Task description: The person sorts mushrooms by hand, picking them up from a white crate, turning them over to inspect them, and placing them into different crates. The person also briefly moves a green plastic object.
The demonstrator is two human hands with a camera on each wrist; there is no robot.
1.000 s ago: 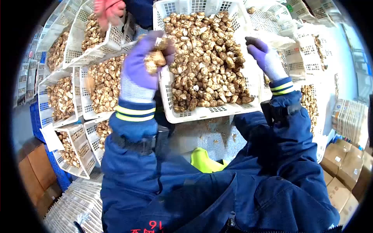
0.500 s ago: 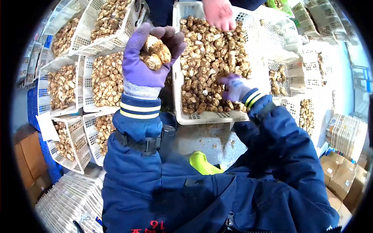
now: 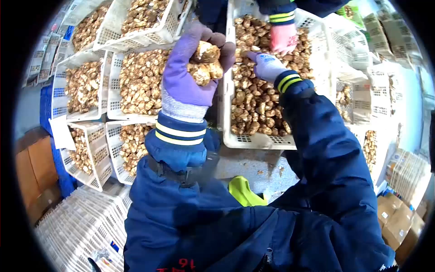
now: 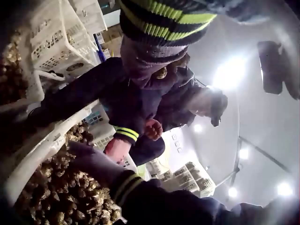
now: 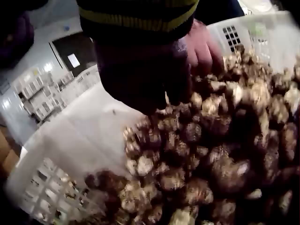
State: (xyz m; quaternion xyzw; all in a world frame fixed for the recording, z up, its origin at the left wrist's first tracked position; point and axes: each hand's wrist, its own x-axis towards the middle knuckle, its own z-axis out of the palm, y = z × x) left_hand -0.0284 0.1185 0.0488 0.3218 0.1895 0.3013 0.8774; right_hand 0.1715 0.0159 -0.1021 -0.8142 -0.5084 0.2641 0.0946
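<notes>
My left hand (image 3: 188, 75), in a purple glove, is raised beside the crate's left edge. Its curled fingers and thumb cradle several knobby brown-and-cream lumps (image 3: 206, 53). The white plastic crate (image 3: 258, 141) in front of me holds a deep heap of similar lumps (image 3: 253, 109). Over that heap reaches my right hand (image 3: 268, 66), gloved in purple, its fingertips down at the pieces. In the right wrist view the dark right hand (image 5: 145, 75) hides its own fingertips, so I cannot tell whether it pinches a piece.
Another person's pink-gloved hand (image 3: 283, 40) is in the same crate, close beyond my right hand. More filled white crates (image 3: 115, 86) stand on the left. Stacked crates (image 3: 86, 226) are at lower left, cardboard boxes (image 3: 394, 217) at lower right.
My right hand has moved from outside the crate's right side into it, then farther toward the far side. The left hand keeps its lumps. The other person's pink-gloved hand has come into the crate.
</notes>
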